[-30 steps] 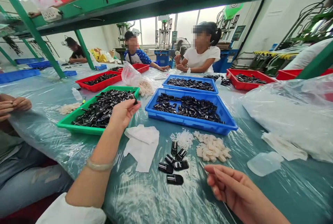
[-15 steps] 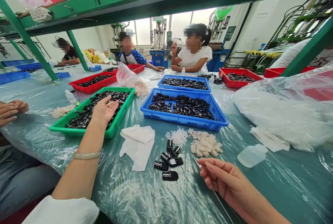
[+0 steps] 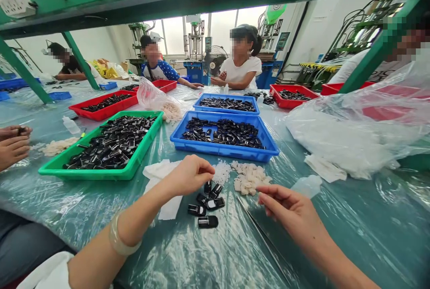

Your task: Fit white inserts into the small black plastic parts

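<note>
At six o'clock in the view, on the plastic-covered table (image 3: 161, 253), a loose group of black pieces (image 3: 211, 204). Clock directions from there: at eleven, just beside the group, the left hand (image 3: 191, 174), fingers bunched, any grip impossible to tell; at three, well apart from it, the right hand (image 3: 292, 210), thumb and forefinger close together, any grip equally unclear. At four, a slim metal tool (image 3: 264, 235). At one, white granules (image 3: 221, 172); at two, near the right fingertips, a beige heap (image 3: 250, 178). Toward nine, partly behind the left arm, a white cloth (image 3: 170, 208). Farther out, at ten, a green tray (image 3: 83, 173).
</note>
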Motion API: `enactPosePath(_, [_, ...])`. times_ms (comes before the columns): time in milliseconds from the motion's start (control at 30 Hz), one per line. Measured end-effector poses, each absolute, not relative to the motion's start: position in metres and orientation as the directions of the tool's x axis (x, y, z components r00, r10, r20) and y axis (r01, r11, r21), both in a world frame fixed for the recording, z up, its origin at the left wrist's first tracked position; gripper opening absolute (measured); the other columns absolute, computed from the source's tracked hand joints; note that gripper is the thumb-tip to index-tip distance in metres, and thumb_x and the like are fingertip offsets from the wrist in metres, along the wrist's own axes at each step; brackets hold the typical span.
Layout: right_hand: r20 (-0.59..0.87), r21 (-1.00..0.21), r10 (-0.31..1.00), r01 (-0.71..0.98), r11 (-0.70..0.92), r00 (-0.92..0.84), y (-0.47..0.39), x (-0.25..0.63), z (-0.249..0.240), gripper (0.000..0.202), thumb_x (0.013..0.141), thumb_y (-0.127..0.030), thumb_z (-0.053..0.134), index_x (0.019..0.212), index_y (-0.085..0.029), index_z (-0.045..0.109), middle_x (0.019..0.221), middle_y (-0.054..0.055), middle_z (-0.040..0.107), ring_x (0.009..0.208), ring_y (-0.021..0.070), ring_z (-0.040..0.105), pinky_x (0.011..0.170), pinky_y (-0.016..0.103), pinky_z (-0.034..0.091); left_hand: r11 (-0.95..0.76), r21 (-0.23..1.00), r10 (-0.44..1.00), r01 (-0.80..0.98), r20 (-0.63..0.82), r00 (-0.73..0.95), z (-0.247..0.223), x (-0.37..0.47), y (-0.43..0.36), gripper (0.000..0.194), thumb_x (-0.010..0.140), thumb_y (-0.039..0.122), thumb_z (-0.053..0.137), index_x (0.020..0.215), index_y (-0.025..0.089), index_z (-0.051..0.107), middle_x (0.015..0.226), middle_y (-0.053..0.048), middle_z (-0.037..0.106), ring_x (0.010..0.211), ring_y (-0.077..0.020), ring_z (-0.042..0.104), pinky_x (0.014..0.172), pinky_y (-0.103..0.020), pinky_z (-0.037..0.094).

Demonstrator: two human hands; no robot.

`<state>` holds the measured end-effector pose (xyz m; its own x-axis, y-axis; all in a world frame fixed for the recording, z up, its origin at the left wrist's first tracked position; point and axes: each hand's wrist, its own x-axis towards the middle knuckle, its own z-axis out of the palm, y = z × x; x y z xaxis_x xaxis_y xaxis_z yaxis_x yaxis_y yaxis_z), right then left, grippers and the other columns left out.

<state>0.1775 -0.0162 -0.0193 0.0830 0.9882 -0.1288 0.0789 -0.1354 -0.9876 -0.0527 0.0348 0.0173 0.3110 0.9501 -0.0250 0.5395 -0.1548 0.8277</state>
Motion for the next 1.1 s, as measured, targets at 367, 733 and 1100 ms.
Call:
enactPosePath(367, [-0.08,-0.977,0.996,0.195,-0.084,0.03,-0.014,0.177,-0.027,0.022,0.06,-0.035,0.07,0.074,-0.019,0.07,0.055,0.0,0.06,0.046,0.0118,0.049,0.045,0.026,0.039,-0.212,0.556,0.959,0.804,-0.041,0.281,-0.011,-0.045,0.04,0.016,0.065,0.022,0.057,0.078,0.015,0.064,0.062,-0.004,0.062,0.061,-0.0193,0.055,0.057,-0.027,0.034])
enactPosePath(733, [-0.029,-0.959,0.999,0.283,-0.015,-0.045,-0.021,0.176,-0.037,0.023,0.069,-0.035,0.066,0.085,-0.018,0.068,0.066,0.002,0.063,0.058,0.0157,0.055,0.054,0.028,0.046,-0.191,0.764,0.96,0.616,0.014,0.28,-0.018,-0.037,0.032,0.017,0.068,0.023,0.06,0.083,0.017,0.056,0.067,0.001,0.055,0.062,-0.0119,0.051,0.058,-0.023,0.04])
enactPosePath(1100, [0.277,-0.865,0.921,0.347,0.363,-0.273,-0.038,0.164,-0.032,0.049,0.076,-0.015,0.057,0.123,-0.025,0.046,0.079,-0.001,0.059,0.061,0.0108,0.053,0.056,0.025,0.049,0.173,0.982,0.866,0.081,-0.19,0.463,-0.006,-0.008,0.002,0.026,0.068,0.022,0.065,0.089,0.015,0.053,0.063,0.003,0.056,0.049,-0.0067,0.051,0.05,-0.02,0.044])
